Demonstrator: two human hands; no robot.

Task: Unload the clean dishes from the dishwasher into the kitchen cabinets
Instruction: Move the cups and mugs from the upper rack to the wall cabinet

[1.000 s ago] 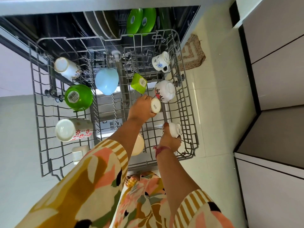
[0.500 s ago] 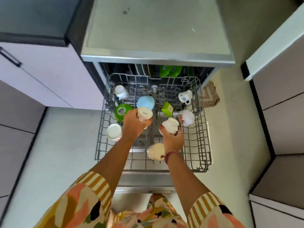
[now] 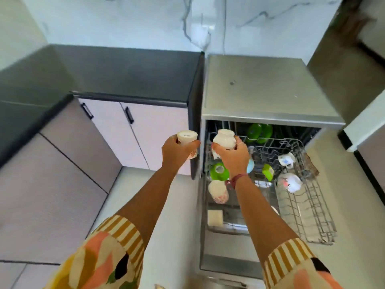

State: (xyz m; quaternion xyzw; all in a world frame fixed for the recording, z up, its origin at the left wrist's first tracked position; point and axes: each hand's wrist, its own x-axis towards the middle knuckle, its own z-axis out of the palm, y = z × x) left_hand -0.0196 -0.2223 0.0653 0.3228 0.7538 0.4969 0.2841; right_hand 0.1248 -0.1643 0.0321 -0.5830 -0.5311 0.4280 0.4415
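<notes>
Here, a person in a floral, stripe-cuffed sleeve [image 3: 116, 243] stands at an open dishwasher [image 3: 268, 92], both arms raised with a cup in each hand. The left hand [image 3: 177, 152] wraps its curled fingers around a cream cup [image 3: 186, 137], held bottom-up, a small label showing on its base; it hangs in front of the pale cabinet doors [image 3: 133, 130] left of the machine. The right hand [image 3: 233, 155] grips a rounded white cup [image 3: 224, 139], also upside down, thumb on one side and ringed fingers on the other, above the back left corner of the pulled-out upper rack [image 3: 308, 217]. A red thread bracelet [image 3: 236, 180] circles that wrist.

Below the arms the wire rack holds the rest of the load: a green cup [image 3: 217, 171] and a white floral mug [image 3: 217, 190] near the left edge, a light blue bowl [image 3: 250, 166] mostly hidden behind the right wrist, a small green cup [image 3: 267, 171] in the middle, a white cup with blue print [image 3: 286, 159] toward the back right, and a white floral bowl [image 3: 290, 182] just in front of it. Green plates [image 3: 259, 131] stand upright deeper inside. A dark countertop [image 3: 125, 74] runs above the cabinets, marble-veined wall [image 3: 187, 21] behind.
</notes>
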